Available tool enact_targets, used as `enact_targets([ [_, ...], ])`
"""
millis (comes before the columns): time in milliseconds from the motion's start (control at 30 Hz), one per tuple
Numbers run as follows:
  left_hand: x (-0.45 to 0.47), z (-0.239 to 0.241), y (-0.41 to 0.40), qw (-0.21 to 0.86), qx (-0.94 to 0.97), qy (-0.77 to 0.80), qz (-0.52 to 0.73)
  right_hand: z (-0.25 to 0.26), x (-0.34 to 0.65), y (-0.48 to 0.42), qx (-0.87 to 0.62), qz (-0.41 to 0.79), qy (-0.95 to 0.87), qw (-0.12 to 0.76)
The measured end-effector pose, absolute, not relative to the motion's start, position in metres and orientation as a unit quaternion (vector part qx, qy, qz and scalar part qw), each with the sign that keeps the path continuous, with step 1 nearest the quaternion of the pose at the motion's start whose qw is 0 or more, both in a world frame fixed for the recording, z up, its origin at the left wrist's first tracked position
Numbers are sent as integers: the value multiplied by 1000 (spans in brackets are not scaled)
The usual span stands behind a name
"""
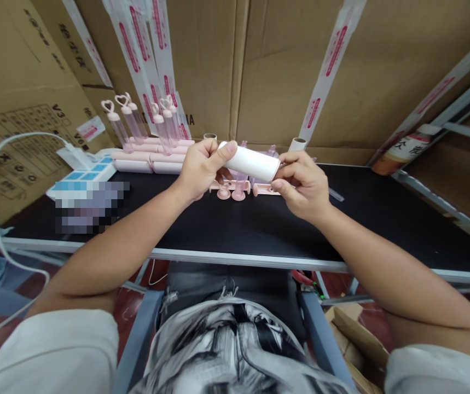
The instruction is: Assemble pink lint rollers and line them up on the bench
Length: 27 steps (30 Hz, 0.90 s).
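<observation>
Roll (pixel 251 163), white, one: held tilted above the counter (pixel 210 230), between two hands. Left hand (pixel 204 168): grip clasped round one end, thumb on top. Right hand (pixel 303 185): grip on the other end, fingertips pinching its edge.

Hazards, judged: roll may slip or twist loose, the right-side hold being fingertips only; dropped, it would likely knock the round-footed pink pieces (pixel 224 193) near it. Hard squeezing may dent the ends, should the wall prove thin.

Counts: heart-topped clear tubes (pixel 120 134), six visible, overlapping; pink cases (pixel 132 166) beneath, at least two; pink strips (pixel 268 190), two; round-footed pieces, at least two, partly hidden; upright hollow tubes (pixel 296 146), two; bottle (pixel 401 149), one; power strip (pixel 83 177), one.
</observation>
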State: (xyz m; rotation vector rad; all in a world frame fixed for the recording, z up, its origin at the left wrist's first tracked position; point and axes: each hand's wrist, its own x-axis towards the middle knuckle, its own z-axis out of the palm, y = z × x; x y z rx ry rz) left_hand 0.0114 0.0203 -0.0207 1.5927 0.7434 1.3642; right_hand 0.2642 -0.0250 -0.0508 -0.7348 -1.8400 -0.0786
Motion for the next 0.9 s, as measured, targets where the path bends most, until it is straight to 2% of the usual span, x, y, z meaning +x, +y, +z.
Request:
enact_targets([
  [133,10,-20,21,453,640,307,540,-50,264,-25,-285,14,-782,554],
  [300,8,-19,19,481,650,299,507,-60,264,-20,-285,136,-749,583],
  [467,6,-18,14,509,668,276,467,-67,269,-19,-264,192,-786,525],
  [733,20,-28,5,503,644,256,517,-72,267,-19,-207,73,-862,456],
  [900,27,-28,-12,509,681,222,477,-79,257,-26,-250,-12,-858,449],
])
